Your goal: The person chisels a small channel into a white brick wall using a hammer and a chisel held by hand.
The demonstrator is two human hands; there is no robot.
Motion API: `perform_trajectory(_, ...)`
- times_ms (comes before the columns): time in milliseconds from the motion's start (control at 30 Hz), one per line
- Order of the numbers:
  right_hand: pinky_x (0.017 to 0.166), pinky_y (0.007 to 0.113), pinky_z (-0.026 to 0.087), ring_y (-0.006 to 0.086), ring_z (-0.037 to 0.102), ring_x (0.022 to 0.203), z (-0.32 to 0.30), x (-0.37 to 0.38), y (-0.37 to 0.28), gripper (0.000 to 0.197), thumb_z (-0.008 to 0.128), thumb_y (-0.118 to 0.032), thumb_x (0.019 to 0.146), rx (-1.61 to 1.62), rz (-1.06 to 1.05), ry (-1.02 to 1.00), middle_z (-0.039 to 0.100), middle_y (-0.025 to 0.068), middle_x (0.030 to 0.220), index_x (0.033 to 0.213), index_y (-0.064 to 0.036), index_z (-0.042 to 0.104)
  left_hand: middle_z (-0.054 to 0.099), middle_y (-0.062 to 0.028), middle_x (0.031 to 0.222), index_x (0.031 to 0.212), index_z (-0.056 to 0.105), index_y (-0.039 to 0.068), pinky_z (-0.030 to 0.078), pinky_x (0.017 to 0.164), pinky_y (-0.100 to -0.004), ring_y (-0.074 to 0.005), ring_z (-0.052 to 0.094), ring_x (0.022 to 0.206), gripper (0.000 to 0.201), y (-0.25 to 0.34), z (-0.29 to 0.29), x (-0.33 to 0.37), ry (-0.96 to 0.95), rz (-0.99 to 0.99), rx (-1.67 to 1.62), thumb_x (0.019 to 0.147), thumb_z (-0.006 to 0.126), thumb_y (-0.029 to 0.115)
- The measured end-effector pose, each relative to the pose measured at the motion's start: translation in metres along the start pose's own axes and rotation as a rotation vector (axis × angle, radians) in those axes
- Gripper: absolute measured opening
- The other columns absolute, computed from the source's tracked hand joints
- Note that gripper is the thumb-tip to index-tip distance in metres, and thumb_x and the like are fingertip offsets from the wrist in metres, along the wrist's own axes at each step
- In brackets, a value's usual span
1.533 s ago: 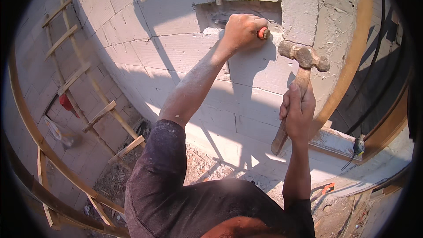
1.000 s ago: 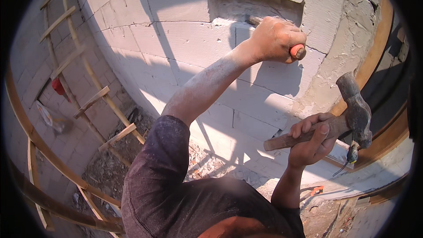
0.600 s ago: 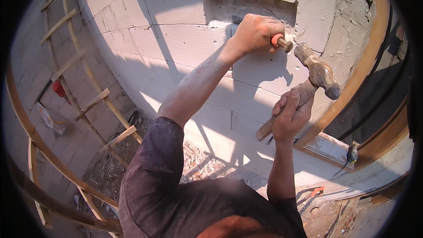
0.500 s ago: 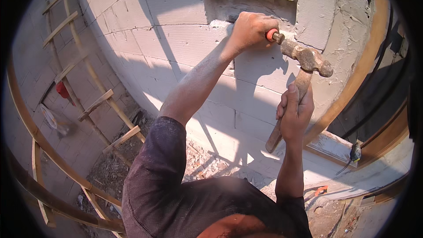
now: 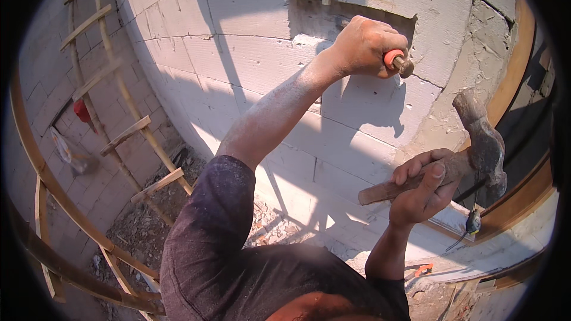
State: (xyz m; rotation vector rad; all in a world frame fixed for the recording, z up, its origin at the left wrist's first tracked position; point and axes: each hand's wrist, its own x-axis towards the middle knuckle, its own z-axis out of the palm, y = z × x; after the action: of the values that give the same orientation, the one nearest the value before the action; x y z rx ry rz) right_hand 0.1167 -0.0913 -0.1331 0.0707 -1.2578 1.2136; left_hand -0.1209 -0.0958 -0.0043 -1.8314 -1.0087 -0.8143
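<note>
1. While the hammer (image 5: pixel 457 166) sits at three o'clock in the right hand (image 5: pixel 423 193), fingers curled round its wood, it looks stiff and head-heavy, likely handiest held mid-handle.
2. Toward one o'clock, the left hand (image 5: pixel 370 46) is closed on a chisel (image 5: pixel 392 58); probably rigid, maybe dusty-slick, best held below its bare end.
3. Beyond it, a recess (image 5: pixel 318 18) in the block wall (image 5: pixel 250 62).
4. Farther, at ten o'clock, a ladder (image 5: pixel 86 28).

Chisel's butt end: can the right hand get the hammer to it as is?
Probably yes. The chisel's butt end sticks out past the left hand, toward the side where the right hand holds the hammer. Nothing shows between hammer and end, though depth is hard to judge in one view.
</note>
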Motion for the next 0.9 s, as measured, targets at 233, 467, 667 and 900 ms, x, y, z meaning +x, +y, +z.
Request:
perform_trajectory(233,0.045,0.023,0.043,0.0098,0.047,0.051,0.021,0.029,0.01,0.023,0.046,-0.025,0.107,-0.121,0.258,-0.159,0.047,0.0044,0.071,0.103,-0.0026,0.044,0.064,-0.0038,0.067,0.073,0.062,0.013,0.051,0.055,-0.0352,-0.025,0.065,0.063,0.019,-0.01,-0.001,0.0,-0.03,-0.017,0.114,0.06,0.075,0.01)
perform_trajectory(467,0.042,0.022,0.04,0.0079,0.046,0.048,0.022,0.021,0.033,0.02,0.048,-0.023,0.107,-0.231,0.183,-0.167,0.047,0.0024,0.069,0.101,-0.0041,0.047,0.064,-0.0021,0.066,0.071,0.061,0.015,0.051,0.055,-0.0363,-0.0232,0.066,0.064,0.016,-0.005,-0.002,-0.002,-0.05,-0.022,0.146,0.063,0.075,0.016)
perform_trajectory(667,0.043,0.025,0.041,0.0112,0.046,0.047,-0.016,0.017,-0.03,0.026,0.046,-0.028,0.108,-0.017,0.06,0.012,0.047,0.0053,0.069,0.109,-0.0021,0.047,0.062,-0.0006,0.064,0.069,0.06,0.016,0.051,0.054,-0.0363,-0.0223,0.064,0.061,0.012,0.022,0.016,-0.007,0.036,0.005,0.086,0.069,0.071,0.016)
perform_trajectory(900,0.046,0.03,0.046,0.0161,0.05,0.052,-0.063,-0.007,-0.036,0.043,0.049,-0.042,0.105,0.36,-0.28,0.115,0.049,0.0091,0.076,0.123,-0.0038,0.045,0.061,0.0009,0.063,0.07,0.061,0.019,0.049,0.05,-0.0361,-0.0208,0.064,0.059,0.012,0.082,0.055,0.038,0.104,-0.027,-0.033,0.065,0.071,0.017)
